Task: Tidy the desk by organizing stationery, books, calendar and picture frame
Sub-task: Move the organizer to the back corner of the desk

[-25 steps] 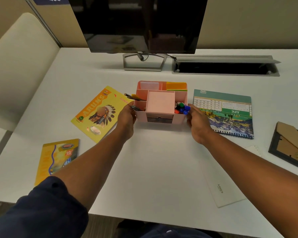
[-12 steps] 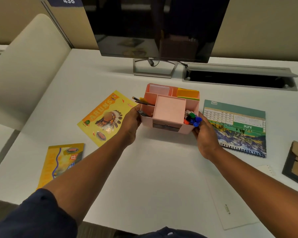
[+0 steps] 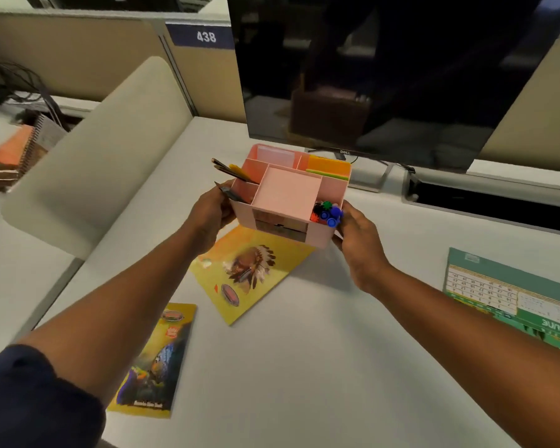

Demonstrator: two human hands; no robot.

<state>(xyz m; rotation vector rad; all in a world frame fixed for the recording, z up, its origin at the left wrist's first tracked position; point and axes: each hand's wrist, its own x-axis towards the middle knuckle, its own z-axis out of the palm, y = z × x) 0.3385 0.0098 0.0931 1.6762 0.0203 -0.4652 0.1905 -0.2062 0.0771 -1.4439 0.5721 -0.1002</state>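
A pink desk organizer [image 3: 286,197] hangs in the air above the desk, in front of the monitor. My left hand [image 3: 211,212] grips its left side and my right hand [image 3: 358,234] grips its right side. It holds pencils [image 3: 232,171], coloured markers [image 3: 327,213] and orange and green sticky notes [image 3: 328,165]. Under it lies a yellow book with a feathered headdress [image 3: 249,270]. Nearer to me, another yellow book [image 3: 154,363] lies flat. A green spiral calendar [image 3: 511,295] lies flat at the right.
A dark Dell monitor [image 3: 385,76] stands at the back on its stand. A cable tray slot [image 3: 492,202] runs along the back right. A beige divider panel [image 3: 88,156] borders the desk's left. Beyond the divider lies a spiral notebook [image 3: 23,143].
Both hands have lifted the organizer off the desk and carried it leftward, over the headdress book. The view has swung left; the picture frame has gone out of view.
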